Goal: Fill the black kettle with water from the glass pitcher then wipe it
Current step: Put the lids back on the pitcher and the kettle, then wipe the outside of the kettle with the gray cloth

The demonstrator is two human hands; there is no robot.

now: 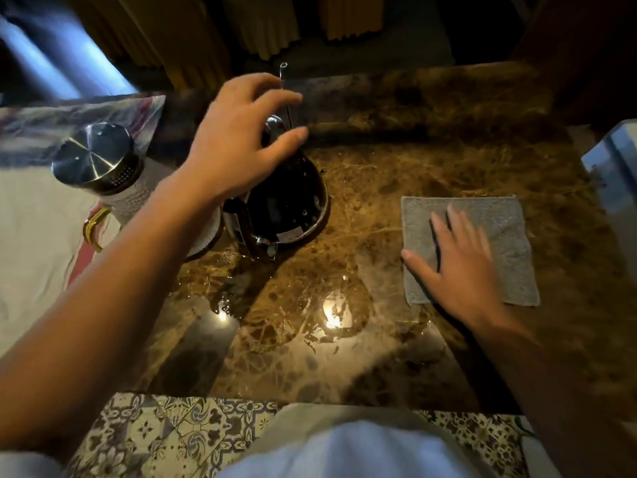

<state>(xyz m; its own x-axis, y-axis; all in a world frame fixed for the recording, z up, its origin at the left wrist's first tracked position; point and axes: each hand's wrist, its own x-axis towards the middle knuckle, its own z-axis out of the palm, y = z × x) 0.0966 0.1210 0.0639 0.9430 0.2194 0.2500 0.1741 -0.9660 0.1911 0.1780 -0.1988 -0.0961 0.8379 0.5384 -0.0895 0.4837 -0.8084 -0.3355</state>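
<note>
Head view — left hand (pixel 238 146) spread over kettle (pixel 286 208), right hand (pixel 458 260) flat on cloth (pixel 489 222).

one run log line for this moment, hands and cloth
left hand: open over black kettle | right hand: flat on square grey cloth | brown marble counter: wet | wipe: not started

Black kettle (pixel 286 205) upright beside metal-lidded glass pitcher (pixel 103 170).
</note>
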